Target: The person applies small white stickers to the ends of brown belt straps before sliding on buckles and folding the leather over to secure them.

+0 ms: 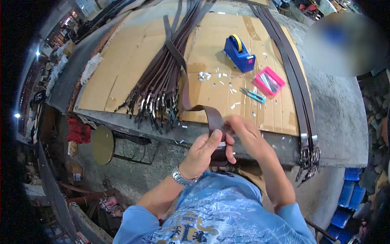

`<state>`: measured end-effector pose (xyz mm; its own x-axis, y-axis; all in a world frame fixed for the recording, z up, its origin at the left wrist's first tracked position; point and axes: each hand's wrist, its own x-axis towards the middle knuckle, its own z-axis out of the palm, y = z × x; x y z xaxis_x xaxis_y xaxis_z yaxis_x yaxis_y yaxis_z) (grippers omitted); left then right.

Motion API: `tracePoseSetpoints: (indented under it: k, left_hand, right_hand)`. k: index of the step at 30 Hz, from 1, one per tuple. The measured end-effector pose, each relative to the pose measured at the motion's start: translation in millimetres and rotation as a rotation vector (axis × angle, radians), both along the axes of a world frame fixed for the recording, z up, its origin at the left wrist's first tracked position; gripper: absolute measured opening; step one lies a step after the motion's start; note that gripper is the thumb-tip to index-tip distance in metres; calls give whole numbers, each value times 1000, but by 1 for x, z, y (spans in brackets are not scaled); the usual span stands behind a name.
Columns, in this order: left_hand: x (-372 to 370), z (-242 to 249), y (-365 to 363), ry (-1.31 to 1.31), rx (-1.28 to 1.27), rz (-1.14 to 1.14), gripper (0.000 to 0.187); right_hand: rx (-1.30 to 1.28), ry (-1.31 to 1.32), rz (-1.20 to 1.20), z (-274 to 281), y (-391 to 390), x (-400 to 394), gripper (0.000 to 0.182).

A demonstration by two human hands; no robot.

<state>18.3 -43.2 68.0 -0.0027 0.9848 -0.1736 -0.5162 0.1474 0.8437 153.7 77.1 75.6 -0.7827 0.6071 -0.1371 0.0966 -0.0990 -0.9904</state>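
Observation:
My left hand (pixel 202 152), with a metal watch at the wrist, grips a dark brown leather belt (pixel 214 118) near its buckle end. Its thumb presses on the strap beside a small white label (pixel 221 144), and the fingers wrap around the far side. The belt's buckle (pixel 219 168) hangs just below, close to my shirt. From there the strap runs up over the table edge onto a pile of belts (pixel 162 77). My right hand (pixel 245 131) is right beside the strap, its fingers curled together and slightly blurred; whatever is between the fingertips is hidden.
Cardboard (pixel 134 53) covers much of the table. On it are a blue tape dispenser (pixel 240 55), a pink tray (pixel 269 81) and blue-handled thread snips (pixel 252 95), among scattered white scraps. More belts (pixel 294 73) lie along the right side. A round stool (pixel 102 144) stands below left.

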Motion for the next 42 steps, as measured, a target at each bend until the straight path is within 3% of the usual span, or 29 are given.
tracePoseSetpoints:
  k: [1,2,6,9,20,22,24,26,32,38,40,42]
  left_hand:
    - [1,-2,-1,-11,-6,-3,49]
    - [0,-4,-2,-41,17,15,47]
    - [-8,5,-13,-38,-75,110,44]
    - [-11,2,-18,-126,-73,119,42]
    - [-9,-9,-17,19,6,153,47]
    - [-10,-7,-16,-69,-2,127,42]
    - [-12,-7,-13,-154,-9,97,40]
    - [-12,-11,-13,9,77,29,40]
    - [-11,-6,-12,-14,91,91,41]
    - [-10,-11,-10,195,62,59,42]
    - [-2,-12,-2,85,102,273,46]
    - [-1,-9,2,107,74,290,50]
  right_hand:
    - [-297,-75,128,16,0,-10,49]
    - [-301,-82,129,16,-1,-21,49]
    - [-284,-20,161,10,-7,-48,48]
    - [-129,-15,80,10,-12,-59,46]
    - [-118,-124,3,32,-14,-63,42]
    - [-111,-161,11,27,-9,-63,40]
    - [46,55,-49,10,0,-66,39]
    - [25,37,-101,10,5,-60,39]
    - [4,185,-212,-5,20,-59,43]
    - [80,137,-192,-21,30,-57,48]
    - [39,193,-273,-18,29,-58,46]
    - [9,206,-264,-24,33,-57,44]
